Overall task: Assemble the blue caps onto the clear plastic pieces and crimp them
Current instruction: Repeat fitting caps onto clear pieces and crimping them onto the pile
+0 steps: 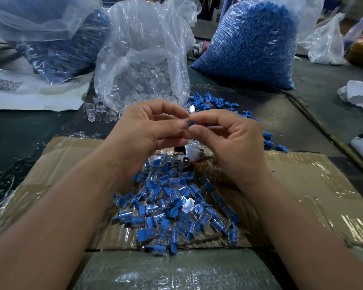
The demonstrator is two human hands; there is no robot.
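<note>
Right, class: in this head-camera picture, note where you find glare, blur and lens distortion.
Head view: glare streaks the taped cardboard on the right; the wrapped box nearest the camera is blurred; the left hand and right hand, pinching a blue cap, look sharp; the bag of blue caps leans outward, probably wide-angle distortion.

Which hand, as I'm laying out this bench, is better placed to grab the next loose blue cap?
Right. The loose blue caps lie on the table beyond and beside the right hand; the left hand sits nearer the clear pieces. Both now pinch one part.
</note>
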